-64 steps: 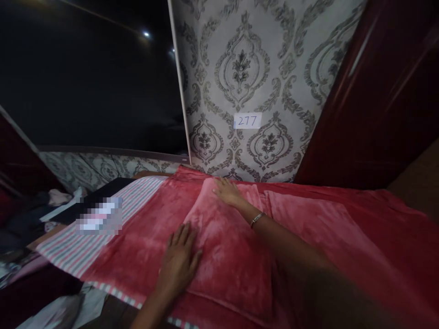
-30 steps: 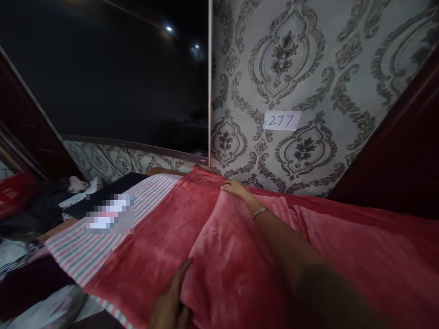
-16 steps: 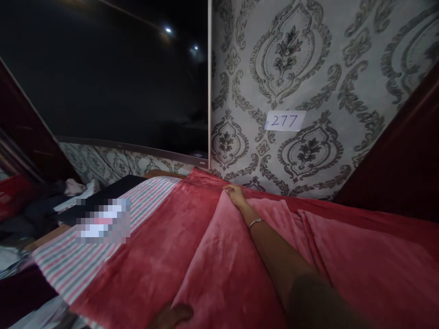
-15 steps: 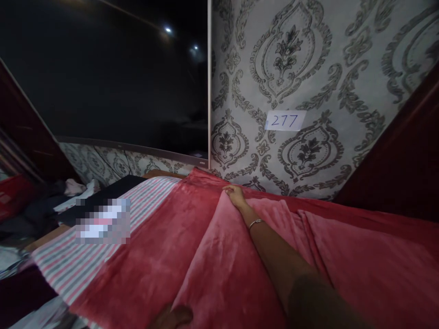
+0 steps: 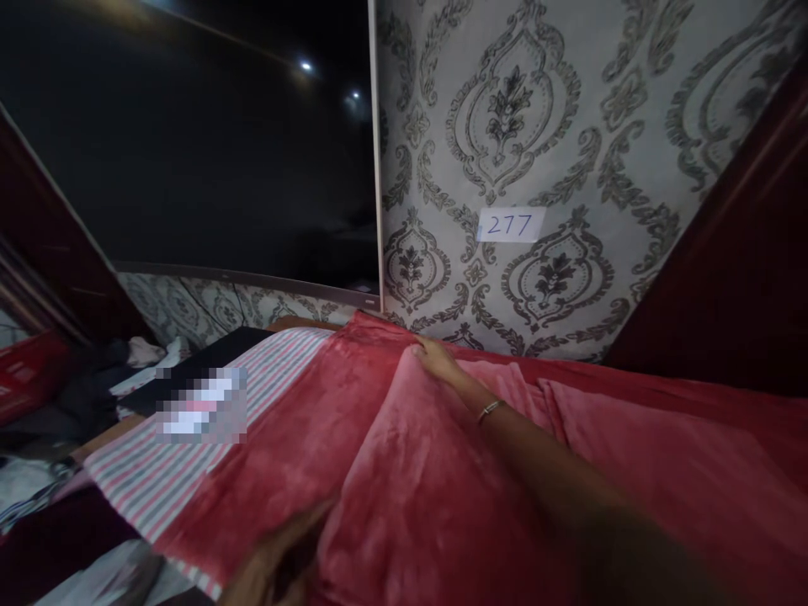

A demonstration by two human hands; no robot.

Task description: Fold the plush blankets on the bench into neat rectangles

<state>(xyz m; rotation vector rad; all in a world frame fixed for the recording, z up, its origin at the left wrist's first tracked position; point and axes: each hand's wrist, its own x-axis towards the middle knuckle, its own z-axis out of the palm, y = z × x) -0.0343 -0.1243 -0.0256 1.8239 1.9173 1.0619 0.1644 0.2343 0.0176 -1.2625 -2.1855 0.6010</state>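
Observation:
A plush red blanket (image 5: 284, 454) lies spread out, with a lighter pink-red layer of it folded over on the right. At the far corner of that layer, my right hand (image 5: 435, 360) is closed, pinching the cloth between thumb and fingers. My left hand (image 5: 278, 551), dim and slightly blurred, grips the near end of the same folded edge. Between the hands the layer is lifted into a loose bulge. Under the blanket's left side shows a striped cloth (image 5: 151, 475) in white, grey and pink.
A large dark television (image 5: 208, 151) stands behind on the left. Patterned wallpaper (image 5: 505, 109) carries a paper label (image 5: 511, 225) reading 277. On the striped cloth lies a pixelated item (image 5: 202, 406), beside a black flat object (image 5: 195, 362). Assorted cloths and a red bag (image 5: 31, 374) sit at far left.
My left hand has moved up and further into view, raising the near part of the folded layer. My right hand stays at the far corner. The view has shifted slightly.

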